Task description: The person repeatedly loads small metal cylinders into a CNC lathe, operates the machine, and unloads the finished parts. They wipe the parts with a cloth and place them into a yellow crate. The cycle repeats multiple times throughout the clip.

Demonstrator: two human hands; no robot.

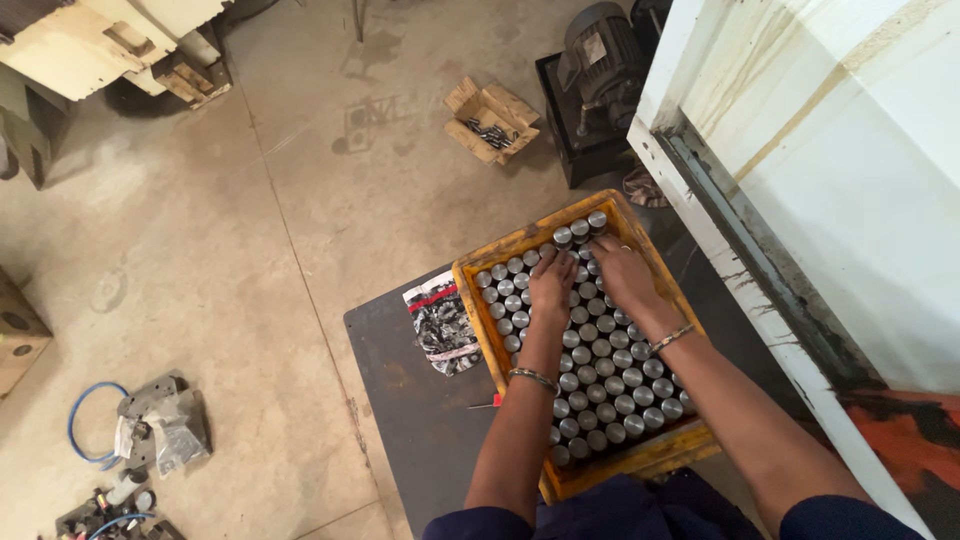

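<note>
A yellow plastic crate [520, 243] stands on a dark metal table [400, 370] and is packed with several upright grey metal cylinders [610, 375] in rows. My left hand [552, 280] rests palm down on the cylinders near the crate's far end, fingers curled over their tops. My right hand [622, 270] lies beside it to the right, also pressed onto the cylinder tops, fingers bent. Both wrists carry thin bangles. Whether either hand grips a cylinder is hidden by the fingers.
A printed plastic packet [442, 325] lies on the table left of the crate. A white machine housing [820, 180] runs along the right. On the concrete floor sit an open cardboard box [490, 122], a dark motor [600, 60], and a blue hose with parts [95, 425].
</note>
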